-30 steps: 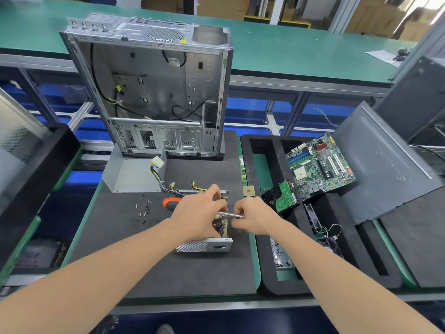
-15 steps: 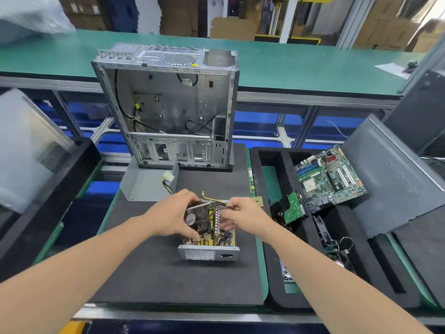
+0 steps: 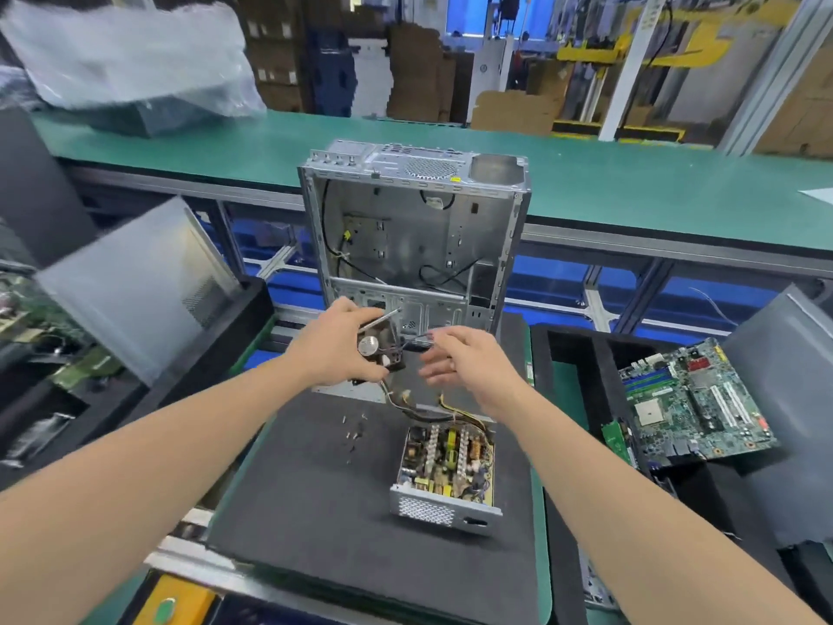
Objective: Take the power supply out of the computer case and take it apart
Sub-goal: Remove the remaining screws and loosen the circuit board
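The opened power supply (image 3: 446,471) lies on the black mat (image 3: 315,498), its circuit board and yellow and black wires exposed. My left hand (image 3: 336,349) is raised above the mat and grips the black fan (image 3: 378,351) with a silver hub; a thin silver tool shaft (image 3: 383,318) sticks out past its fingers. My right hand (image 3: 469,365) hovers just right of the fan with its fingers loosely spread, next to a short black lead (image 3: 419,344). Behind my hands the gutted computer case (image 3: 414,236) stands upright.
Several loose screws (image 3: 354,428) lie on the mat left of the power supply. A black foam tray (image 3: 572,354) on the right holds a motherboard (image 3: 694,399) and a leaning grey side panel (image 3: 793,399). A grey panel (image 3: 135,286) leans on the left.
My left hand has lifted the fan up out of the power supply, toward the case. My right hand has come off the power supply and opened. The view has tilted upward.
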Motion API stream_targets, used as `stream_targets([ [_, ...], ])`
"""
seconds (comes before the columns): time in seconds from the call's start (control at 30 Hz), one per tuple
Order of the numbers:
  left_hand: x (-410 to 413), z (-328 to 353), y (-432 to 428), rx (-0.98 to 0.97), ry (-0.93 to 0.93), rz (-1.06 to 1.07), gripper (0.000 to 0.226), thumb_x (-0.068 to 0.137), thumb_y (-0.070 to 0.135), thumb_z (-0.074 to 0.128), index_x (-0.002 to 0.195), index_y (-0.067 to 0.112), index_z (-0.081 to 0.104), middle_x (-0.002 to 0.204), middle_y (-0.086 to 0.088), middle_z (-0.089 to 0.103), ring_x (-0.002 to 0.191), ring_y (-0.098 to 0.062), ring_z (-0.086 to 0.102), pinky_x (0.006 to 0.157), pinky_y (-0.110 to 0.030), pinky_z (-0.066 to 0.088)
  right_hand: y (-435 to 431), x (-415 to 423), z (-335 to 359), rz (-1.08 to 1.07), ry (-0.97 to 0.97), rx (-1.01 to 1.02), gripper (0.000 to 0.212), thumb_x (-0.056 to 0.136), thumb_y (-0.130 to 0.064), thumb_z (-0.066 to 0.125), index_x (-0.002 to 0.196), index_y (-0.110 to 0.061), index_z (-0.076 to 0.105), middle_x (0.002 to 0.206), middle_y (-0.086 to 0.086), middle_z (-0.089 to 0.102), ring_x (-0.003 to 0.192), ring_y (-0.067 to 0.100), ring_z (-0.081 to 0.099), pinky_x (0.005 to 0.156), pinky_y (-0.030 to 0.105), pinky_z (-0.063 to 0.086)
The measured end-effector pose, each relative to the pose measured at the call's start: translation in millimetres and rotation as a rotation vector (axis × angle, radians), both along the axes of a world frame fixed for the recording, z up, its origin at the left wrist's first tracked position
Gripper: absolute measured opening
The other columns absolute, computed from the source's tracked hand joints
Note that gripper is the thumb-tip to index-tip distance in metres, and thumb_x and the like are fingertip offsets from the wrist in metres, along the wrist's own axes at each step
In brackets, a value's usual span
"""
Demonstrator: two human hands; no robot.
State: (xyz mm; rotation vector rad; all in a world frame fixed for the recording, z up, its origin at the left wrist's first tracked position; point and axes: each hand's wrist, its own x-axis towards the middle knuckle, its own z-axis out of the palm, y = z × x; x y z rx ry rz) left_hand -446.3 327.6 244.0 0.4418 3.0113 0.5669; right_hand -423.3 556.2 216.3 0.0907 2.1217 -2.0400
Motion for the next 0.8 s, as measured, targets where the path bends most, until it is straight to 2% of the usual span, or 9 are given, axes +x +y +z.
stream_targets([
  [0.1,-42.0,5.7,-30.2,-0.16,-0.005,0.035,0.101,0.067,0.053,0.084,0.156,0.036,0.039,0.122,0.008,0.037,0.099,-0.02,0.058,0.081,-0.04,0.057,-28.6,-31.8,-0.9,-0.089,0.109,0.147,0.02,0.105,-0.017,0.054,0.11,-0.014,0.073,0.084,0.009,0.073,0.068,0.016,0.069,0.064,0.029,0.058],
  [0.2,-84.9,-7.0,-48.8,-0.287,-0.047,0.003,0.105,0.065,0.056,0.085,0.157,0.031,0.039,0.12,0.005,0.04,0.098,-0.02,0.058,0.075,-0.036,0.053,-55.4,-67.4,-10.6,-0.15,0.11,0.301,0.024,0.102,-0.012,0.054,0.108,-0.017,0.077,0.071,0.001,0.073,0.064,0.013,0.07,0.071,0.038,0.063],
  [0.27,-109.2,-24.0,-51.4,-0.322,-0.099,-0.041,0.104,0.064,0.054,0.088,0.154,0.026,0.043,0.126,0.002,0.048,0.107,-0.022,0.059,0.08,-0.036,0.053,-69.7,-89.2,-17.8,-0.186,0.092,0.4,0.024,0.099,-0.009,0.055,0.105,-0.017,0.076,0.073,0.0,0.075,0.062,0.01,0.073,0.071,0.037,0.065],
  [0.33,-127.4,-43.4,-48.3,-0.353,-0.156,-0.085,0.095,0.06,0.051,0.091,0.14,0.021,0.051,0.125,0.001,0.056,0.107,-0.023,0.062,0.082,-0.04,0.057,-79.4,-108.9,-25.9,-0.212,0.054,0.498,0.019,0.097,-0.007,0.058,0.094,-0.018,0.073,0.071,0.002,0.075,0.059,0.012,0.074,0.063,0.037,0.065],
  [0.4,-139.9,-60.6,-41.6,-0.411,-0.202,-0.137,0.079,0.056,0.053,0.093,0.117,0.02,0.055,0.108,0.003,0.058,0.092,-0.021,0.061,0.069,-0.037,0.054,-83.9,-124.3,-34.9,-0.236,0.016,0.596,0.019,0.094,-0.006,0.063,0.082,-0.02,0.07,0.073,0.003,0.075,0.058,0.014,0.074,0.06,0.036,0.065],
  [0.47,-148.7,-73.3,-35.0,-0.451,-0.243,-0.172,0.071,0.056,0.058,0.092,0.1,0.021,0.051,0.093,0.004,0.055,0.08,-0.02,0.056,0.059,-0.033,0.044,-83.6,-135.9,-44.6,-0.243,-0.012,0.678,0.019,0.092,-0.005,0.067,0.079,-0.018,0.07,0.079,0.003,0.076,0.064,0.016,0.076,0.066,0.037,0.065],
  [0.53,-155.9,-82.9,-30.2,-0.457,-0.268,-0.166,0.071,0.056,0.065,0.089,0.096,0.021,0.05,0.084,0.005,0.051,0.077,-0.021,0.056,0.059,-0.032,0.045,-80.7,-142.6,-51.9,-0.253,-0.072,0.644,0.012,0.091,-0.004,0.072,0.082,-0.012,0.073,0.075,0.008,0.077,0.065,0.017,0.076,0.069,0.035,0.065],
  [0.7,-161.9,-100.9,-26.5,-0.399,-0.279,-0.078,0.069,0.055,0.067,0.083,0.096,0.022,0.052,0.088,0.002,0.053,0.081,-0.026,0.06,0.068,-0.035,0.052,-77.2,-148.9,-58.7,-0.277,-0.158,0.504,0.01,0.092,0.002,0.07,0.092,-0.004,0.078,0.081,0.014,0.077,0.064,0.016,0.074,0.063,0.022,0.062],
  [0.8,-161.9,-104.5,-24.1,-0.376,-0.307,-0.048,0.065,0.056,0.063,0.086,0.091,0.019,0.053,0.085,0.003,0.054,0.079,-0.024,0.062,0.064,-0.033,0.05,-81.3,-149.9,-59.8,-0.257,-0.151,0.579,0.016,0.092,0.002,0.067,0.091,-0.009,0.079,0.083,0.011,0.077,0.067,0.019,0.073,0.065,0.027,0.064],
])
